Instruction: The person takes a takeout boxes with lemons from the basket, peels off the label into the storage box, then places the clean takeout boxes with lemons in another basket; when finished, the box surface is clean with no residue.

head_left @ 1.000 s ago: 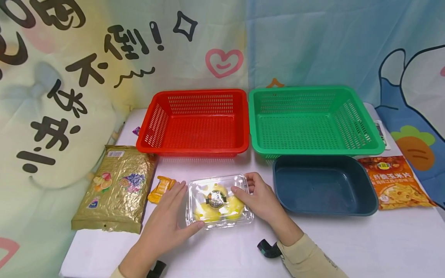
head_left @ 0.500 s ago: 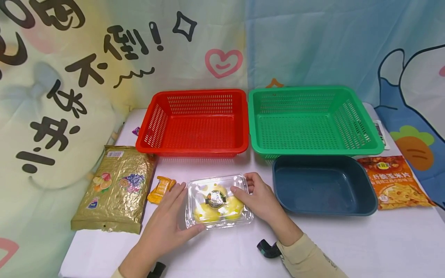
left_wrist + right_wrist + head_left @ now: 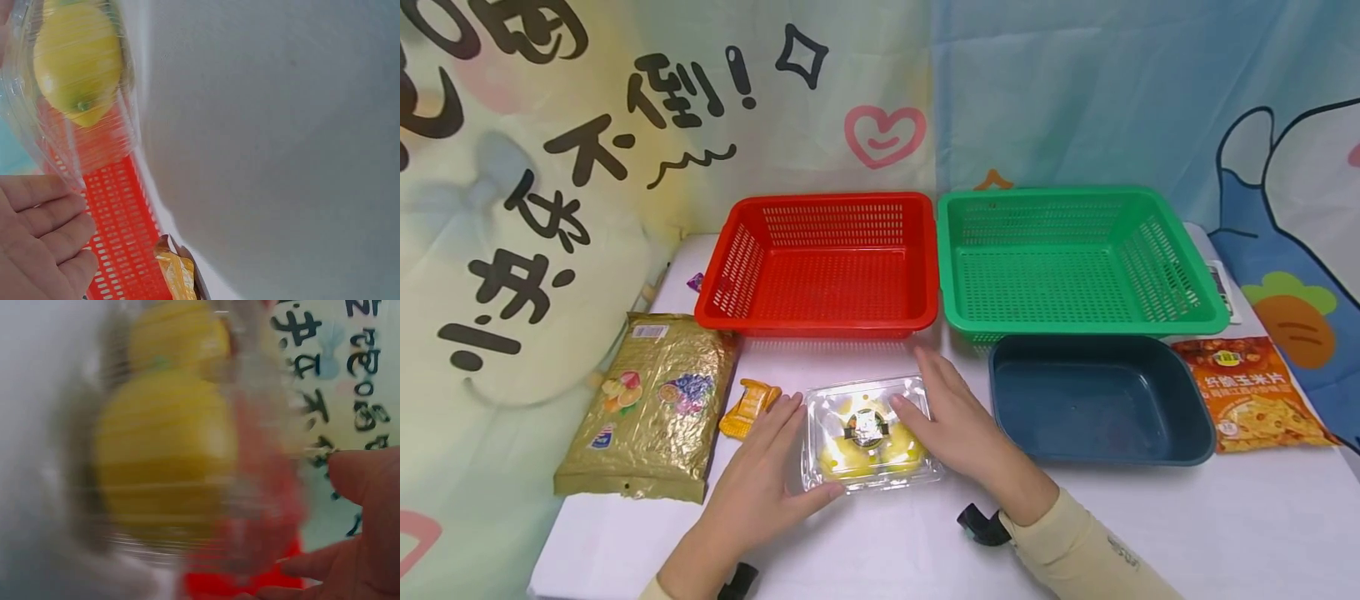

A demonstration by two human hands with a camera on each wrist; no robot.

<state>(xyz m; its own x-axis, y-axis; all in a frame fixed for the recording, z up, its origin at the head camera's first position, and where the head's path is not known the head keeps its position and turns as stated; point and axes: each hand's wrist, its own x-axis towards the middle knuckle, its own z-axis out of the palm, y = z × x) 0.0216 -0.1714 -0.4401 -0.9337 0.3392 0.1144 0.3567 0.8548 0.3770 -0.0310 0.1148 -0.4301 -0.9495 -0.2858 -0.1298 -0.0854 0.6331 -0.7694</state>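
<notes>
A clear plastic clamshell box (image 3: 842, 400) of yellow lemons, with a dark round label on its lid, lies on the table in the head view. Along its left side rests my left hand (image 3: 752, 483), fingers straight and thumb at the near left corner. My right hand (image 3: 958, 425) is at the right side, thumb over the lid and fingers stretched out past the far right corner. One lemon (image 3: 78, 59) shows through the plastic in the left wrist view. A blurred lemon (image 3: 165, 450) fills much of the right wrist view.
A red basket (image 3: 816, 325) and a green basket (image 3: 1082, 327) stand behind the box. To the right are a dark blue tub (image 3: 1101, 454) and an orange snack bag (image 3: 1258, 396). A gold bag (image 3: 647, 417) and a small orange packet (image 3: 748, 408) lie left.
My right hand has loosened from the box's right edge; its fingers have straightened and reach farther away, with the thumb slightly more to the left. The left hand and box have barely moved.
</notes>
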